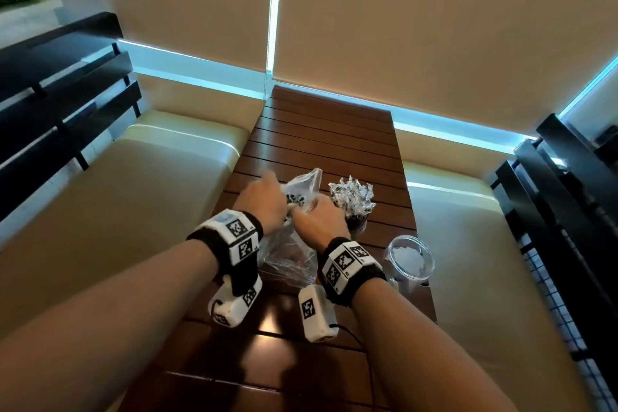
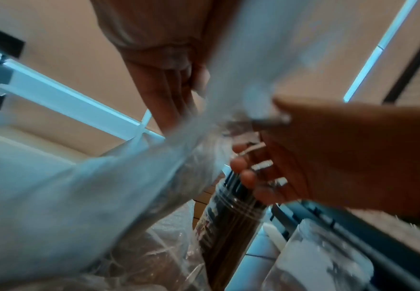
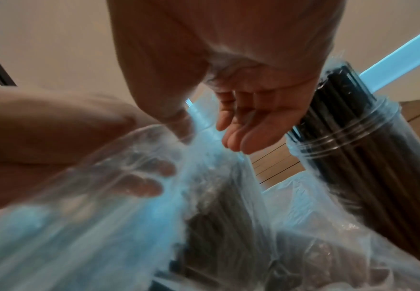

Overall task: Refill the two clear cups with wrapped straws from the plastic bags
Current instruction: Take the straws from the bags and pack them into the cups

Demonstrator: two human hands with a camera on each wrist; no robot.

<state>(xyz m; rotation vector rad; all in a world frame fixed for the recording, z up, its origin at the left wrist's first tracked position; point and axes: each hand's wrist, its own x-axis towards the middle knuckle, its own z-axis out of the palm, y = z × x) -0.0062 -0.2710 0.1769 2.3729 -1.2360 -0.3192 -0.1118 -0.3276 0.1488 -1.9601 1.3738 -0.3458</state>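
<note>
A clear plastic bag (image 1: 294, 227) of dark wrapped straws (image 3: 216, 220) stands on the slatted wooden table (image 1: 321, 144). My left hand (image 1: 264, 200) grips the left side of its mouth, with the fingers (image 3: 149, 177) showing through the film. On the right side of the mouth, my right hand (image 1: 317, 217) pinches the film (image 2: 256, 110) with thumb and forefinger. Just right of the hands, one clear cup (image 1: 351, 200) is packed with wrapped straws (image 3: 353, 157). A second clear cup (image 1: 410, 259), nearer and further right, holds only something white at its bottom.
Cream bench cushions (image 1: 150, 197) flank the narrow table on both sides. Dark slatted seat backs (image 1: 60, 103) stand at the far left and right. Closed blinds (image 1: 418, 26) fill the back wall.
</note>
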